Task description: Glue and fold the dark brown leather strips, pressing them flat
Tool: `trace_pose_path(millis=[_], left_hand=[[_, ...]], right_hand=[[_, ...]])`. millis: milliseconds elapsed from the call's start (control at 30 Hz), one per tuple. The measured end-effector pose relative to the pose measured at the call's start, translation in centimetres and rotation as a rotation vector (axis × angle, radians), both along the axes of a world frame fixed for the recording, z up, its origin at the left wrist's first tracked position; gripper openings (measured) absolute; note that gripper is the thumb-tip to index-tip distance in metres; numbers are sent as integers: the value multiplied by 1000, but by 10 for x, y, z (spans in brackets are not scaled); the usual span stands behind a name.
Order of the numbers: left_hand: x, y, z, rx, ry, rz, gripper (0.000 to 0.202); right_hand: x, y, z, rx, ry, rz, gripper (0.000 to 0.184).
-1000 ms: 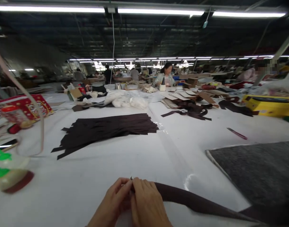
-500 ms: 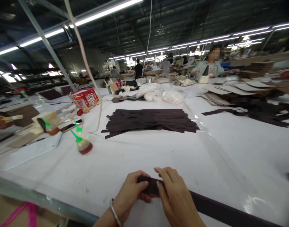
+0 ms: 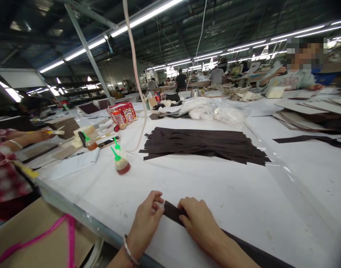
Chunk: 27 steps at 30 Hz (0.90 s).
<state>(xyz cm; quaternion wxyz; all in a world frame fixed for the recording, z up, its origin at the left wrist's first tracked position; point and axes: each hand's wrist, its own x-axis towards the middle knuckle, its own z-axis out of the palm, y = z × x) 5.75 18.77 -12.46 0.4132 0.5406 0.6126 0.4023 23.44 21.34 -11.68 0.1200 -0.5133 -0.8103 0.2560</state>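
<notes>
A long dark brown strip point(image 3: 173, 213) lies on the white table point(image 3: 215, 193) close to me, running off to the lower right under my arm. My left hand point(image 3: 146, 223), with a bracelet at the wrist, pinches the strip's near end between thumb and fingers. My right hand point(image 3: 198, 219) presses down on the strip just beside it, fingers curled over its edge. Further out, a flat pile of similar dark strips point(image 3: 204, 144) is spread across the table.
Two glue bottles with green nozzles point(image 3: 120, 162) stand at the left, near a phone point(image 3: 109, 141) and a red box point(image 3: 125, 112). A hose point(image 3: 135, 74) hangs from above. A person's arm point(image 3: 25, 138) works at the left. Cardboard sheets point(image 3: 304, 115) and white bags point(image 3: 215, 111) lie beyond.
My head has turned left, bringing the left side of the table and a neighbour into view. My hands have stayed on the strip's end, spreading slightly apart along it.
</notes>
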Motion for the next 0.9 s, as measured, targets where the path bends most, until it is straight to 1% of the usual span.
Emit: trace_pose_path(millis=[33,67,133,167,200,233,300,433,667,900], left_hand=[[-3,-4,1,127,138,5,26],[-5,-8,1,262,288,-41,24],[-7,-14,-2,486,557,-243,28],[-7,-16,-5,551,647,-348,30],[-7,-17,-8,594,727,-425,32],[-8,-17,-12,629,798,-465,32],[-11,-16,-18,682,901,-478,33],[-20,-14,-22,722,982,-473,34],[-30,-12,-21,776,916,-475,33],[-30,-12,-21,736,951,-478,34]], right_hand=[[-3,2,-1,9,0,13,22],[-6,4,-1,19,-3,24,22],[-10,7,-2,43,-12,39,23],[-12,8,-3,54,-14,45,23],[-13,9,-4,61,-11,50,23],[-14,10,-6,64,-4,54,23],[-15,10,-9,70,19,60,23],[-12,9,-16,110,65,64,26],[-8,9,-25,129,106,105,29],[-7,5,-27,232,84,172,28]])
